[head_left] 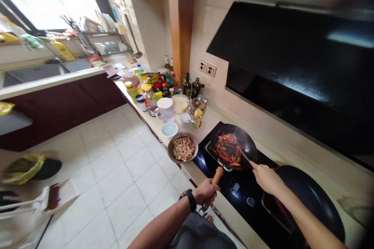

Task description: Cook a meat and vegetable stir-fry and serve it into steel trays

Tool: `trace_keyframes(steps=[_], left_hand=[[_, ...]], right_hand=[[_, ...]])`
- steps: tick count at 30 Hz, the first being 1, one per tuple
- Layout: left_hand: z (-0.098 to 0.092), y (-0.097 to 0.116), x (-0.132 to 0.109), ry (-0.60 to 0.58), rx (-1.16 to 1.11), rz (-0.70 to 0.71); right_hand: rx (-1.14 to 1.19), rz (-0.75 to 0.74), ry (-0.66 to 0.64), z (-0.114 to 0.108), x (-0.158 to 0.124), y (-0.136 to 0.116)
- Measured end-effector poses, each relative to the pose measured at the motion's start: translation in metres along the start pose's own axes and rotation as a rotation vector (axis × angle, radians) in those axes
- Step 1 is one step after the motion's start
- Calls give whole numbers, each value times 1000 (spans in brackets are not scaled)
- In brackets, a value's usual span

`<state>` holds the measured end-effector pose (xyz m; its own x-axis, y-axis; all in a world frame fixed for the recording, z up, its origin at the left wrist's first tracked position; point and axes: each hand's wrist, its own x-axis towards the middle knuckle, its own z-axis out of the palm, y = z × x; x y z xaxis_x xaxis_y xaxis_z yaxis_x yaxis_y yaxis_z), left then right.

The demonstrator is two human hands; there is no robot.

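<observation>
- My left hand (206, 192) closes tight around the wooden wok handle (217, 175), which runs forward and right from my grip.
- My right hand (267, 179), nearer the food, pinches a metal spatula (245, 156).
- The black wok (233, 134) sits on the black cooktop (239, 198), holding glossy red and green strips (227, 149).

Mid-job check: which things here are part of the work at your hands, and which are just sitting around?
In use: left hand gripping the wooden handle of the wok; right hand holding a metal utensil; red and green strips in the wok.

Just sitting: second black pan; pale blue bowl; white jug; bottles.
</observation>
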<state>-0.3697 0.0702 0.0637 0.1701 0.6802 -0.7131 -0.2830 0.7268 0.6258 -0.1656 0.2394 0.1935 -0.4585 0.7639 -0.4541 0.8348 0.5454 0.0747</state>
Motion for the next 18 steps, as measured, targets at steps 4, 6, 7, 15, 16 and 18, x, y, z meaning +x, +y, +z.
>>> trace_keyframes(steps=[4, 6, 7, 15, 16, 18], left_hand=[[-2, -6, 6, 12, -21, 14], [-2, -8, 6, 9, -21, 19], [-2, -8, 5, 5, -15, 22], [1, -9, 2, 5, -9, 4], [2, -10, 3, 2, -5, 1], [2, -13, 5, 4, 4, 16]], right_hand=[[3, 13, 51, 19, 25, -22], [-60, -22, 36, 25, 14, -33], [-86, -41, 19, 26, 4, -35], [-19, -86, -113, -18, -57, -17], [-23, -76, -120, -21, -51, -19], [-28, -46, -88, -22, -34, -27]])
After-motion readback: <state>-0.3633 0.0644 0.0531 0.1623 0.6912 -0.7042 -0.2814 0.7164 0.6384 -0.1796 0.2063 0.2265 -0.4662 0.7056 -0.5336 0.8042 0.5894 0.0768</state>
